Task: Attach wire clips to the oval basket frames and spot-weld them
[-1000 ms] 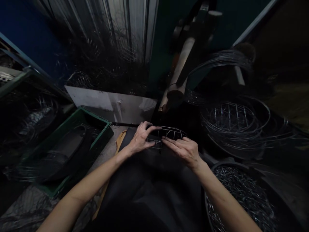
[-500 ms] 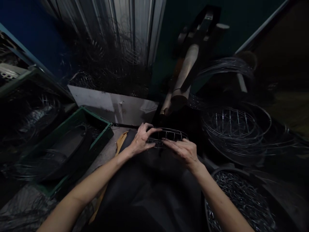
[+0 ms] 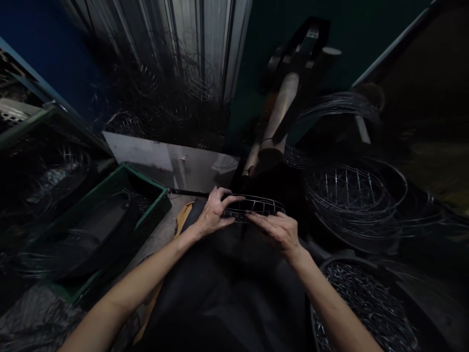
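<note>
Between my hands is a round wire frame (image 3: 259, 205), two thin metal rings joined by short upright wires. My left hand (image 3: 216, 210) grips its left side, thumb below and fingers above. My right hand (image 3: 276, 229) holds the near right side, its fingers stretched along the lower ring. The frame sits just above the dark apron (image 3: 234, 283) over my lap. What lies under my right fingertips is too small and dark to make out.
A machine with a pale cylindrical arm (image 3: 282, 110) stands ahead. To the right are stacked wire rings (image 3: 351, 195) and a tub of small metal pieces (image 3: 366, 298). A green crate (image 3: 146, 181) is on the left, behind it a pale board (image 3: 172, 161).
The wire frame has turned or tilted slightly between my hands. My hands keep nearly the same place and grip, and the view has shifted a little.
</note>
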### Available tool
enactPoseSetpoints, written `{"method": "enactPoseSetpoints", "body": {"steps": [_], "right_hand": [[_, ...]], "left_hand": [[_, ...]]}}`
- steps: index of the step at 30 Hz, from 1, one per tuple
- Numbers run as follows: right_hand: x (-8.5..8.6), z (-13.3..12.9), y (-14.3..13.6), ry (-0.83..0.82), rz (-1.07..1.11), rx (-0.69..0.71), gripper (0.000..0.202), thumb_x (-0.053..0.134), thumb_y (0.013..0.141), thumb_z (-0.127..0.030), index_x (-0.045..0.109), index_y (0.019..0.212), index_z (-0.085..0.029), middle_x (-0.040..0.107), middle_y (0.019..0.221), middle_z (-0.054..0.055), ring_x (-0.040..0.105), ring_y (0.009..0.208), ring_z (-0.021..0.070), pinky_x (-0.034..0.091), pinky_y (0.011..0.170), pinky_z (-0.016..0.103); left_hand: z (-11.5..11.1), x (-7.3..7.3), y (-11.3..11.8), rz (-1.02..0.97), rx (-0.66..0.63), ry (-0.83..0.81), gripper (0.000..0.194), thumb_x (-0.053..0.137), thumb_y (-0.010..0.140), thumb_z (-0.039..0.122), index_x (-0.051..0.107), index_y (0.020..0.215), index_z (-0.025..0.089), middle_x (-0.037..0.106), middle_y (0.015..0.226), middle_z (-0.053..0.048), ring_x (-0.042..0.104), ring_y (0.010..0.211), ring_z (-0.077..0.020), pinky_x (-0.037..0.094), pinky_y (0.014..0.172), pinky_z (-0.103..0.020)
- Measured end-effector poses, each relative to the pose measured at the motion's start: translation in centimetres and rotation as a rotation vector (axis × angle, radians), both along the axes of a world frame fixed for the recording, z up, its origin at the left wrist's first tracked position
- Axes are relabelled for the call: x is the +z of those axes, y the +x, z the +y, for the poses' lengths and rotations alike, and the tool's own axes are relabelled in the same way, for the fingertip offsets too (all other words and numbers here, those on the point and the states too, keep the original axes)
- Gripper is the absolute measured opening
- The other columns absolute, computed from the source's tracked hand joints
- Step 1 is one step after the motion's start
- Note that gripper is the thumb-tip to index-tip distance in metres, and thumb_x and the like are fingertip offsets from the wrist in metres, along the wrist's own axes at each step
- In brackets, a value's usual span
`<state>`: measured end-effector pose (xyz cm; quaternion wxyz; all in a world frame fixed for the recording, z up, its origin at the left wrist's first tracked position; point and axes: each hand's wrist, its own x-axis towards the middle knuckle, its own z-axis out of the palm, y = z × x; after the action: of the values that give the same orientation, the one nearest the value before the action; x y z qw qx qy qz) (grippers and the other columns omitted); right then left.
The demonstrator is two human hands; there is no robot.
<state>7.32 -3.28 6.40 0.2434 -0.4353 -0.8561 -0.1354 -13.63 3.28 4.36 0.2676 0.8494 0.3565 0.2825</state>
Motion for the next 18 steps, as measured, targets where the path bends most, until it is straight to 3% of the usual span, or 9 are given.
{"method": "enactPoseSetpoints", "body": {"steps": [6, 11, 18], "right_hand": [[-1.2, -0.1, 0.2, 0.0, 0.054, -0.035, 0.02, 0.058, 0.083, -0.028, 0.066, 0.102, -0.025, 0.072, 0.093, -0.001, 0.063, 0.065, 0.0064, 0.034, 0.057, 0.024], [-1.8, -0.4, -0.9, -0.034, 0.185, -0.123, 0.016, 0.059, 0.083, -0.019, 0.065, 0.097, -0.019, 0.072, 0.086, -0.001, 0.065, 0.071, 0.006, 0.034, 0.057, 0.022], [-1.6, -0.7, -2.3, -0.068, 0.283, -0.191, 0.017, 0.056, 0.083, -0.016, 0.064, 0.098, -0.018, 0.072, 0.081, 0.0, 0.062, 0.061, 0.0076, 0.036, 0.056, 0.023]], "left_hand": [[-0.1, 0.3, 0.0, -0.007, -0.005, -0.017, 0.053, 0.064, 0.069, 0.018, 0.052, 0.121, 0.024, 0.043, 0.11, -0.007, 0.045, 0.109, -0.0255, 0.036, 0.098, -0.049], [-0.2, 0.4, 0.2, -0.016, 0.016, -0.036, 0.055, 0.064, 0.068, 0.016, 0.052, 0.121, 0.026, 0.043, 0.109, -0.006, 0.046, 0.107, -0.0242, 0.036, 0.099, -0.049], [-0.1, -0.3, 0.1, -0.018, 0.029, 0.04, 0.053, 0.063, 0.069, 0.017, 0.052, 0.12, 0.024, 0.043, 0.11, -0.006, 0.046, 0.107, -0.0243, 0.035, 0.1, -0.051]]}}
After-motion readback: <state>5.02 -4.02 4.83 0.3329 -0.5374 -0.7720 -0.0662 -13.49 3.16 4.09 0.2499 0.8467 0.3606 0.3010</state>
